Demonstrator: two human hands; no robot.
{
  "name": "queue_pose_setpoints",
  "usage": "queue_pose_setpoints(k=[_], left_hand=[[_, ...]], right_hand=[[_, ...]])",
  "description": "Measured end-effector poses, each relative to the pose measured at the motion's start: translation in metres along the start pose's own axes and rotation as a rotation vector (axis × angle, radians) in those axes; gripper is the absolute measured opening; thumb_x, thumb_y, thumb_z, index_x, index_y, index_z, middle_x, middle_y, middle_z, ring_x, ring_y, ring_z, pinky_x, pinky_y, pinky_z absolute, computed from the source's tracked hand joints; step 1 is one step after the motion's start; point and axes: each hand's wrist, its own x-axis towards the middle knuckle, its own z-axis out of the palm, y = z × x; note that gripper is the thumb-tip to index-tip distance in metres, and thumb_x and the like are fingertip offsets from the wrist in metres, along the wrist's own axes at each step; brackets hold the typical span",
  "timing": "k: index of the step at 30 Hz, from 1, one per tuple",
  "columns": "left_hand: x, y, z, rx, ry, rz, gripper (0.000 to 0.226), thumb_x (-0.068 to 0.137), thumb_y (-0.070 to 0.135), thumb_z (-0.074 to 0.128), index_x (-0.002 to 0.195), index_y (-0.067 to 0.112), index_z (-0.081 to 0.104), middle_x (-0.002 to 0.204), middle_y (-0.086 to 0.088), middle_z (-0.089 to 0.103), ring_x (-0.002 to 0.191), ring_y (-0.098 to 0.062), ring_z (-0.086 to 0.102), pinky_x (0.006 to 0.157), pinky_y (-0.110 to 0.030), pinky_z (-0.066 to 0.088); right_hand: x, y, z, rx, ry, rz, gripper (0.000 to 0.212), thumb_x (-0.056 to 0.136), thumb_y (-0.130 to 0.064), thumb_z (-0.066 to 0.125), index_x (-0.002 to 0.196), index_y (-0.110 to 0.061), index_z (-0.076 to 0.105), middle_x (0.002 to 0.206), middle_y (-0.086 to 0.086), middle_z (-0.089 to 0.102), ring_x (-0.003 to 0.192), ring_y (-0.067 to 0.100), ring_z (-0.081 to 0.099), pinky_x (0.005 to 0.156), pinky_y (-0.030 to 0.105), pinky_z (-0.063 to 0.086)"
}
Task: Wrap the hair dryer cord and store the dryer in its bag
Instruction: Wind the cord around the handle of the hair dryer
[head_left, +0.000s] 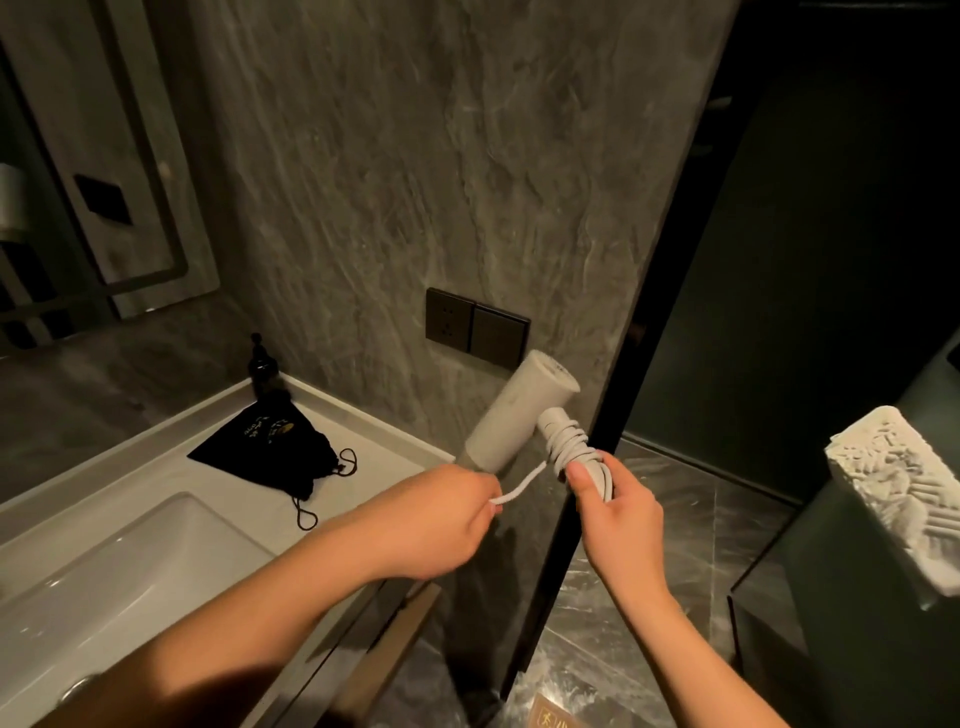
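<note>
A pale grey hair dryer is held in the air in front of the stone wall, barrel tilted up to the right. Its cord is coiled in several turns around the handle. My right hand is shut on the handle and the coils at its lower end. My left hand pinches the free length of cord, which stretches taut from the handle to my fingers. The black drawstring bag lies flat on the white counter to the left, its strings trailing toward the basin.
A white basin sits in the counter at lower left. A dark pump bottle stands in the counter's back corner. A dark socket panel is on the wall behind the dryer. A dark bin stands at right.
</note>
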Motion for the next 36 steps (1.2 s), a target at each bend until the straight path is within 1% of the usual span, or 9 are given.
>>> queue_pose_setpoints(k=[4, 11, 17, 23, 26, 28, 31, 33, 36], left_hand=[[0.004, -0.002, -0.036, 0.287, 0.039, 0.001, 0.026, 0.099, 0.036, 0.039, 0.089, 0.020, 0.057, 0.087, -0.005, 0.064, 0.079, -0.028, 0.064, 0.070, -0.042, 0.056], [0.026, -0.016, -0.080, 0.460, 0.148, 0.118, 0.034, 0.090, 0.060, 0.055, 0.079, 0.027, 0.056, 0.081, 0.006, 0.063, 0.078, -0.021, 0.062, 0.059, -0.032, 0.041], [0.049, -0.042, -0.080, 0.378, 0.167, 0.071, 0.049, 0.079, 0.068, 0.063, 0.070, 0.021, 0.054, 0.062, 0.007, 0.052, 0.064, -0.017, 0.055, 0.052, -0.031, 0.041], [0.058, -0.074, -0.050, -0.036, 0.080, -0.029, 0.050, 0.073, 0.065, 0.071, 0.061, 0.018, 0.058, 0.055, 0.004, 0.054, 0.054, -0.013, 0.048, 0.052, -0.030, 0.039], [0.060, -0.094, -0.013, -0.430, 0.017, -0.106, 0.028, 0.084, 0.028, 0.075, 0.064, 0.012, 0.063, 0.062, 0.000, 0.057, 0.060, -0.009, 0.051, 0.059, -0.024, 0.043], [0.053, -0.103, 0.015, -0.893, -0.211, -0.171, 0.021, 0.086, 0.016, 0.075, 0.079, 0.002, 0.060, 0.075, -0.007, 0.066, 0.073, -0.008, 0.061, 0.070, -0.017, 0.045], [0.035, -0.089, 0.048, -1.345, -0.311, 0.332, 0.029, 0.102, 0.025, 0.051, 0.126, 0.010, 0.058, 0.116, 0.001, 0.070, 0.107, -0.002, 0.064, 0.097, -0.017, 0.046], [0.029, -0.055, 0.069, -1.188, -0.282, 0.058, 0.032, 0.101, 0.039, 0.043, 0.110, 0.021, 0.068, 0.075, 0.007, 0.058, 0.066, -0.003, 0.054, 0.063, -0.021, 0.045], [0.007, -0.030, 0.084, -0.814, 0.109, -0.138, 0.031, 0.105, 0.025, 0.044, 0.101, 0.009, 0.070, 0.051, 0.014, 0.047, 0.050, 0.000, 0.041, 0.055, -0.020, 0.033]], right_hand=[[-0.003, 0.005, -0.002, -0.216, -0.150, -0.092, 0.056, 0.095, -0.055, 0.060, 0.138, -0.020, 0.064, 0.103, 0.002, 0.080, 0.096, 0.023, 0.073, 0.082, 0.043, 0.059], [-0.010, -0.004, -0.012, -0.353, -0.464, -0.267, 0.043, 0.093, -0.058, 0.063, 0.123, -0.029, 0.069, 0.088, 0.000, 0.078, 0.082, 0.013, 0.071, 0.076, 0.041, 0.058], [-0.013, -0.014, -0.023, -0.022, -0.833, -0.225, 0.019, 0.096, -0.043, 0.068, 0.108, -0.031, 0.077, 0.085, -0.005, 0.077, 0.072, 0.006, 0.065, 0.068, 0.031, 0.051], [-0.017, -0.023, -0.038, 0.378, -0.957, -0.194, 0.028, 0.102, -0.018, 0.062, 0.123, -0.004, 0.074, 0.074, -0.005, 0.068, 0.059, -0.001, 0.056, 0.056, 0.011, 0.044], [-0.017, -0.024, -0.039, 0.530, -0.900, -0.181, 0.051, 0.094, -0.041, 0.068, 0.126, -0.002, 0.072, 0.070, -0.004, 0.067, 0.055, 0.002, 0.058, 0.047, 0.017, 0.043], [-0.014, -0.022, -0.037, 0.632, -0.814, -0.171, 0.048, 0.095, -0.034, 0.066, 0.127, 0.001, 0.070, 0.068, 0.001, 0.066, 0.052, 0.004, 0.056, 0.043, 0.018, 0.039], [-0.011, -0.021, -0.031, 0.728, -0.603, -0.083, 0.042, 0.095, -0.033, 0.065, 0.124, -0.003, 0.073, 0.066, 0.011, 0.062, 0.047, 0.009, 0.051, 0.043, 0.019, 0.038], [-0.009, -0.019, -0.024, 0.769, -0.432, 0.001, 0.048, 0.089, -0.045, 0.072, 0.120, -0.009, 0.076, 0.065, 0.011, 0.062, 0.047, 0.011, 0.052, 0.043, 0.018, 0.039], [-0.003, -0.010, -0.012, 0.635, -0.189, 0.048, 0.038, 0.088, -0.041, 0.070, 0.112, -0.012, 0.079, 0.059, -0.001, 0.061, 0.051, 0.011, 0.052, 0.045, 0.020, 0.040]])
